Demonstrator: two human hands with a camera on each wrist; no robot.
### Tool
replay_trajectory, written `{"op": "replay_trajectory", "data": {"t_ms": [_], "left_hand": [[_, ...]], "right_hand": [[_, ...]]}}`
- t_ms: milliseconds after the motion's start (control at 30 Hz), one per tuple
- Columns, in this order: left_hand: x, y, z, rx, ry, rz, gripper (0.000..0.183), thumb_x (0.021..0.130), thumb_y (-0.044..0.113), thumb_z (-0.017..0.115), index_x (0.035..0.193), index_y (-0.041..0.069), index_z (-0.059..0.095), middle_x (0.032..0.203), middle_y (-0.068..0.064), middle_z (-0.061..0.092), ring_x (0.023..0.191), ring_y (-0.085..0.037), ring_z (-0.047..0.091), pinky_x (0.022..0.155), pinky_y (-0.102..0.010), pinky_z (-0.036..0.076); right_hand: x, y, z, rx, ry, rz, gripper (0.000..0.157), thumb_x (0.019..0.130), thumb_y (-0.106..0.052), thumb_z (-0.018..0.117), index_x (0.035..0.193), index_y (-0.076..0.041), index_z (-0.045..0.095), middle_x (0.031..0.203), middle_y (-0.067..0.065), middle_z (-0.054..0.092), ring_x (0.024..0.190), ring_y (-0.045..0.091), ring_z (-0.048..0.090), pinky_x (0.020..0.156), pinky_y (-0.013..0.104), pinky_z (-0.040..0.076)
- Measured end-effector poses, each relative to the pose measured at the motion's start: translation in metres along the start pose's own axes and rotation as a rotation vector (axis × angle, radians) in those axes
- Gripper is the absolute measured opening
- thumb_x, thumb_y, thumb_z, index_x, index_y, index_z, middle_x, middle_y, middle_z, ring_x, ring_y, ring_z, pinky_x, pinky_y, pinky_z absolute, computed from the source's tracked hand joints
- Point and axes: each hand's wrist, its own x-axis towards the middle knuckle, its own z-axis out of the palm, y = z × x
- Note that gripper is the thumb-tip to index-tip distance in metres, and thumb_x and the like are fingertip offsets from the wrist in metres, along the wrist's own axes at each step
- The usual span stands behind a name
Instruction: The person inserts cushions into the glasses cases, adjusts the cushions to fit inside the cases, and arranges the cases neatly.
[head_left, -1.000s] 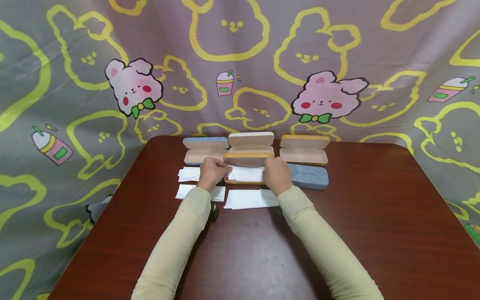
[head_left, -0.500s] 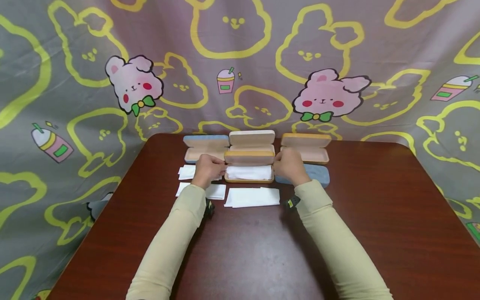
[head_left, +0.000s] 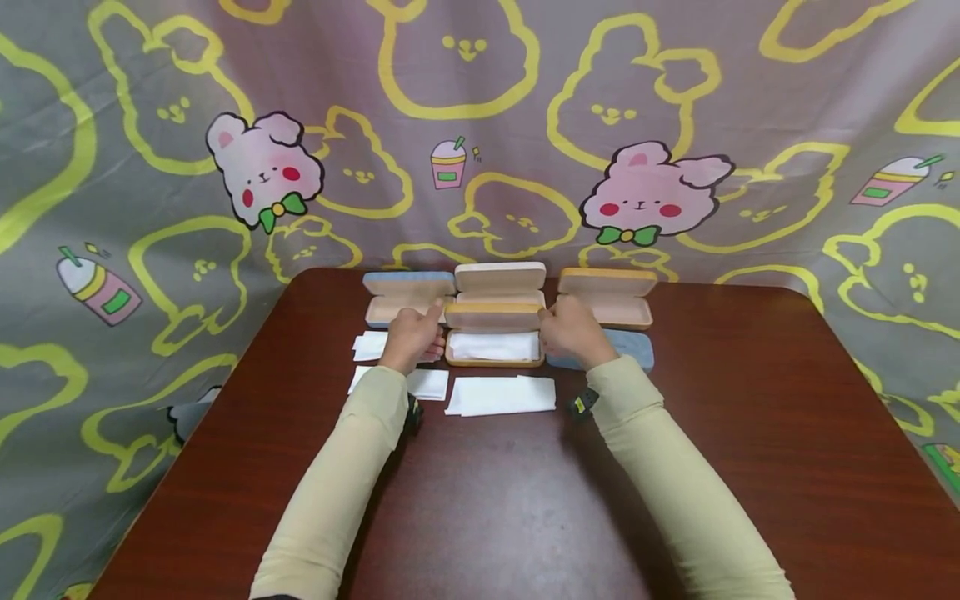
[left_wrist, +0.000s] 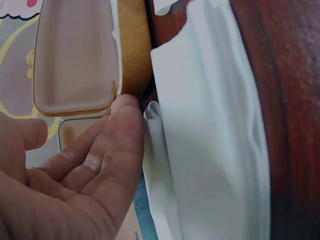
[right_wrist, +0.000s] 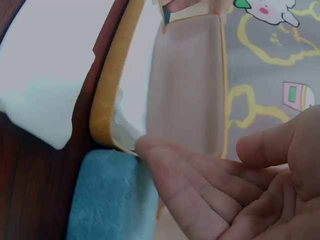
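A yellow glasses case (head_left: 495, 362) stands with its lid up in the middle, a folded white cloth (head_left: 495, 346) lying inside. At the case's left end is my left hand (head_left: 411, 337). Its fingertips touch the case's corner in the left wrist view, with the thumb raised apart. My right hand (head_left: 576, 329) is at the opposite end. In the right wrist view its extended fingers (right_wrist: 172, 172) touch the case's right corner, and the thumb stands away from them. A closed blue glasses case (right_wrist: 112, 192) lies beneath the right hand, beside the yellow one.
Behind stand open blue (head_left: 408, 283), white (head_left: 501, 275) and yellow (head_left: 607, 282) glasses cases in a row. More folded white cloths (head_left: 501, 396) lie on the dark wood table (head_left: 495, 500), in front and to the left. A patterned curtain (head_left: 420, 83) hangs behind.
My right hand has moved off the cloth to the right, out to the case's end. The left hand has shifted slightly left, and its thumb has lifted from the fingers. The cloth lies flat inside.
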Motion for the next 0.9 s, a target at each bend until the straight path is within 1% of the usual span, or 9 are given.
{"op": "replay_trajectory", "data": {"t_ms": [33,100,167,233,400,500,633,733,900], "left_hand": [[0.0,-0.001,0.0,0.008,0.002,-0.007,0.067,0.103,0.053,0.048,0.096,-0.012,0.065,0.081,-0.02,0.067,0.06,-0.025,0.067,0.062,-0.041,0.059],[0.001,-0.001,-0.001,0.018,-0.006,-0.018,0.075,0.1,0.061,0.046,0.098,-0.012,0.066,0.083,-0.021,0.068,0.062,-0.027,0.067,0.063,-0.041,0.059],[0.002,-0.001,-0.001,0.021,-0.02,-0.03,0.08,0.097,0.067,0.046,0.099,-0.011,0.066,0.085,-0.023,0.068,0.063,-0.028,0.068,0.063,-0.042,0.06],[0.003,0.0,-0.001,0.019,-0.029,-0.039,0.084,0.095,0.07,0.047,0.1,-0.012,0.066,0.084,-0.023,0.068,0.062,-0.028,0.068,0.062,-0.042,0.059],[0.005,0.0,-0.002,0.048,-0.048,-0.026,0.081,0.093,0.069,0.053,0.101,-0.011,0.064,0.084,-0.023,0.067,0.062,-0.029,0.068,0.06,-0.042,0.059],[0.006,0.0,-0.001,0.051,-0.061,-0.023,0.076,0.094,0.065,0.056,0.102,-0.01,0.063,0.085,-0.023,0.067,0.063,-0.029,0.068,0.061,-0.041,0.059],[0.004,0.001,0.0,0.022,-0.077,-0.026,0.073,0.094,0.061,0.057,0.101,-0.011,0.064,0.087,-0.024,0.067,0.063,-0.027,0.067,0.062,-0.041,0.059],[0.003,0.001,0.0,0.02,-0.084,-0.021,0.075,0.093,0.063,0.058,0.103,-0.011,0.064,0.09,-0.023,0.067,0.065,-0.026,0.067,0.065,-0.04,0.059],[0.001,-0.001,-0.001,0.022,-0.068,-0.013,0.073,0.092,0.061,0.06,0.107,-0.01,0.064,0.095,-0.023,0.067,0.068,-0.026,0.068,0.068,-0.04,0.06]], "right_hand": [[0.001,0.001,0.001,0.016,-0.004,0.01,0.05,0.107,-0.018,0.04,0.071,0.008,0.061,0.062,0.016,0.059,0.052,0.025,0.058,0.053,0.036,0.052],[0.003,0.003,0.002,0.06,-0.013,0.05,0.046,0.107,-0.02,0.037,0.106,0.018,0.062,0.077,0.023,0.066,0.064,0.032,0.066,0.061,0.041,0.058],[0.005,0.005,0.002,0.099,-0.017,0.095,0.051,0.108,-0.024,0.035,0.139,0.015,0.044,0.091,0.028,0.067,0.076,0.037,0.07,0.067,0.044,0.059],[0.008,0.008,0.001,0.126,-0.006,0.128,0.056,0.108,-0.03,0.034,0.15,0.007,0.033,0.096,0.029,0.068,0.079,0.038,0.071,0.067,0.045,0.06],[0.016,0.008,0.003,0.137,0.025,0.173,0.055,0.108,-0.043,0.036,0.115,0.008,0.056,0.088,0.026,0.071,0.074,0.035,0.073,0.063,0.042,0.06],[0.019,0.005,0.003,0.118,0.019,0.189,0.056,0.108,-0.041,0.039,0.124,0.011,0.053,0.086,0.025,0.071,0.072,0.034,0.073,0.063,0.044,0.06],[0.016,0.0,-0.002,0.099,-0.024,0.194,0.063,0.108,-0.037,0.039,0.147,0.013,0.035,0.089,0.027,0.07,0.074,0.036,0.072,0.068,0.047,0.06],[0.014,-0.003,-0.006,0.073,-0.069,0.186,0.06,0.108,-0.034,0.039,0.142,0.015,0.041,0.093,0.028,0.069,0.078,0.037,0.072,0.072,0.047,0.059],[0.014,-0.008,-0.007,-0.058,-0.103,0.169,0.047,0.102,-0.026,0.04,0.118,0.014,0.059,0.1,0.03,0.065,0.083,0.039,0.07,0.073,0.048,0.059]]}}
